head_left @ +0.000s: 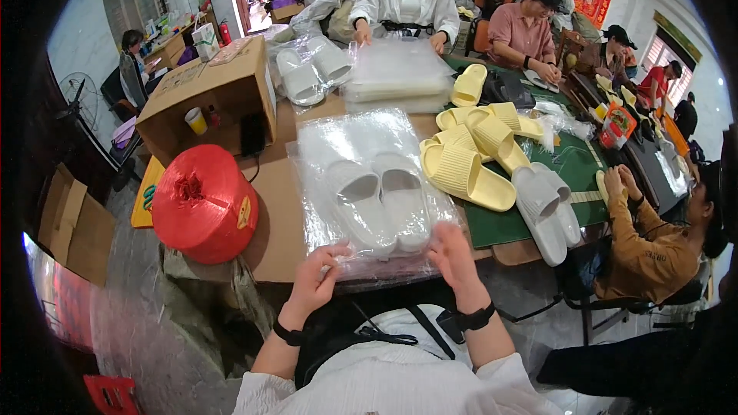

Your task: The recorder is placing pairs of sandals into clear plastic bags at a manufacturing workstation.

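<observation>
A pair of light grey slippers (383, 211) lies side by side inside a clear plastic bag (314, 184), on top of other clear bags at the table edge before me. The toe ends point away from me. My left hand (317, 275) is at the bag's near left corner, fingers curled in on the film. At the near right corner my right hand (457, 258) touches the bag with its fingers stretched upward. Just right of the bag sit several pale yellow slippers (469, 173) and a loose grey pair (541, 211).
A red roll of plastic twine (204, 204) stands left, before an open cardboard box (207, 96). Beyond lie a bagged grey pair (311, 69) and a stack of clear bags (400, 81), touched by a co-worker (407, 0). Another co-worker (653, 238) sits right of the green mat (492, 219).
</observation>
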{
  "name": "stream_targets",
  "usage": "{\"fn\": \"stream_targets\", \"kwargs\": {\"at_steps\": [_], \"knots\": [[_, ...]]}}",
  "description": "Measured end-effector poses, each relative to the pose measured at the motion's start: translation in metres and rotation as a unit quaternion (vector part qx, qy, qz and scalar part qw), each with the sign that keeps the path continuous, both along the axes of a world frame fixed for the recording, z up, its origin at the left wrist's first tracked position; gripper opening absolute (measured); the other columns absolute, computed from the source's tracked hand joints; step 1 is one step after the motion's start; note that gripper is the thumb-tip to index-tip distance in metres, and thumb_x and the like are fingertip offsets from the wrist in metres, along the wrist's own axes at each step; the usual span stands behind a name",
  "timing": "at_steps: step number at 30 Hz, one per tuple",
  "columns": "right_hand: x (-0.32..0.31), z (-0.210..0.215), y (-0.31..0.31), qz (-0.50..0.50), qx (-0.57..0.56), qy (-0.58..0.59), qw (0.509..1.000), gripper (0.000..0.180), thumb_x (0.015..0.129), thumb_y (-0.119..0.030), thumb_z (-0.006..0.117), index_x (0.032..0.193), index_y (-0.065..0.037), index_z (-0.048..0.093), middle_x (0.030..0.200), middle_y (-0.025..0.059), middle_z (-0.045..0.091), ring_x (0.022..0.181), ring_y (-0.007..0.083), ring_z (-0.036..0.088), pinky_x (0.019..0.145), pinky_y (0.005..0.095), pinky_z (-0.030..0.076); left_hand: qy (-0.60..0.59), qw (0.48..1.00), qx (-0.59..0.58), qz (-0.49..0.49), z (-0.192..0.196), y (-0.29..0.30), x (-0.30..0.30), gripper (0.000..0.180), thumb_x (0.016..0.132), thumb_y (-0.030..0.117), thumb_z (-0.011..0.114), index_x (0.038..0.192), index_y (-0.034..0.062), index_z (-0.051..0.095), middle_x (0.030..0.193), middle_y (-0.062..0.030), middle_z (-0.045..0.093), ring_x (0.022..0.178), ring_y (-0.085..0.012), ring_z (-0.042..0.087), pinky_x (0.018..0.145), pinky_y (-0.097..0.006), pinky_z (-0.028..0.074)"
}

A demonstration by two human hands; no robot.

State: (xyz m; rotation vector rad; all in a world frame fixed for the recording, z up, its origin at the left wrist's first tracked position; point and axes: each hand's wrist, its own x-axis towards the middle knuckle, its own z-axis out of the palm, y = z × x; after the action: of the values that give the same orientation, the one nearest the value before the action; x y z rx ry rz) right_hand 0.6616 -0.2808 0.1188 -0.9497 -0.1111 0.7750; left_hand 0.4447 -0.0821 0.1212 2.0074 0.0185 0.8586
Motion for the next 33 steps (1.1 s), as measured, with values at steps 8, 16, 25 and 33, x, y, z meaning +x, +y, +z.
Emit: {"fn": "stream_targets", "kwargs": {"at_steps": [8,16,25,33], "knots": [[-0.027,-0.025,0.024,-0.039,-0.060,-0.185,0.980,0.052,0.080,0.003,0.073,0.118,-0.002,0.037,0.110,0.0128,0.056,0.093,0.0176,0.061,0.075,0.0304,0.054,0.016,0.835,-0.550,0.001,-0.016,-0.002,0.012,0.037,0.099,0.014,0.052,0.133,0.0020,0.045,0.131,-0.0119,0.054,0.116,-0.0237,0.058,0.095,-0.040,0.051],[-0.063,-0.009,0.033,-0.102,-0.051,-0.292,0.950,0.048,0.081,0.004,0.069,0.117,-0.005,0.039,0.109,0.0127,0.055,0.103,0.0218,0.058,0.081,0.0350,0.052,-0.007,0.825,-0.564,-0.031,0.005,-0.026,0.023,0.055,0.090,0.007,0.064,0.139,0.0002,0.042,0.125,-0.0097,0.059,0.116,-0.0211,0.057,0.101,-0.036,0.045],[-0.068,0.015,0.020,0.085,-0.158,-0.708,0.683,0.056,0.070,-0.021,0.087,0.114,-0.002,0.059,0.122,0.0226,0.057,0.115,0.0416,0.055,0.096,0.0453,0.047,0.017,0.892,-0.450,0.033,0.006,0.009,-0.043,0.061,0.081,-0.004,0.064,0.139,0.0028,0.045,0.124,-0.0068,0.060,0.117,-0.0196,0.055,0.102,-0.035,0.043],[0.010,-0.011,0.002,-0.054,-0.270,-0.650,0.708,0.035,0.079,-0.005,0.073,0.112,-0.001,0.060,0.118,0.0176,0.062,0.112,0.0351,0.057,0.099,0.0409,0.044,0.065,0.870,-0.422,0.247,-0.016,0.087,-0.312,0.068,0.067,-0.001,0.070,0.133,-0.0007,0.053,0.126,-0.0086,0.062,0.115,-0.0223,0.059,0.097,-0.038,0.047]]}}
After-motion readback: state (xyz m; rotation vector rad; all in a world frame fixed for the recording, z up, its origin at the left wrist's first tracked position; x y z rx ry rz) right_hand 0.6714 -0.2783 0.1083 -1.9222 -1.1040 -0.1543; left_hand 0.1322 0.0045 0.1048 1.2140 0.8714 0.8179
